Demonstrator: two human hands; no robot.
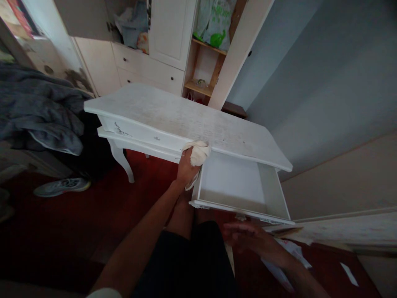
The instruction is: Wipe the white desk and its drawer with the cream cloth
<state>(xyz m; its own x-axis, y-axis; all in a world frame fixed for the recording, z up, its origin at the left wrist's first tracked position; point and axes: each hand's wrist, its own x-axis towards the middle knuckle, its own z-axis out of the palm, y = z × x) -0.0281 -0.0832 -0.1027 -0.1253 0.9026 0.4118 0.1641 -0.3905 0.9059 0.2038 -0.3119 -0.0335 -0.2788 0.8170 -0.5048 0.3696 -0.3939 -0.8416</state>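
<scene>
My left hand [186, 169] grips a bunched cream cloth [200, 152] against the front edge of a white desk [149, 105], just left of a pulled-out drawer [232, 178]. The drawer's white inside holds nothing that I can see. Grey smudges and worn patches mark the desktop near the cloth. Below the drawer front, apart from it, hovers my right hand [248, 239], dim and slightly blurred, its fingers loosely stretched out with nothing in them.
A white cabinet [172, 31] with drawers and open shelves stands behind the desk. Grey clothing [46, 103] is heaped at left, above a sneaker [62, 187] on the red floor [149, 182]. A plastic bag [283, 265] lies at lower right, near the wall.
</scene>
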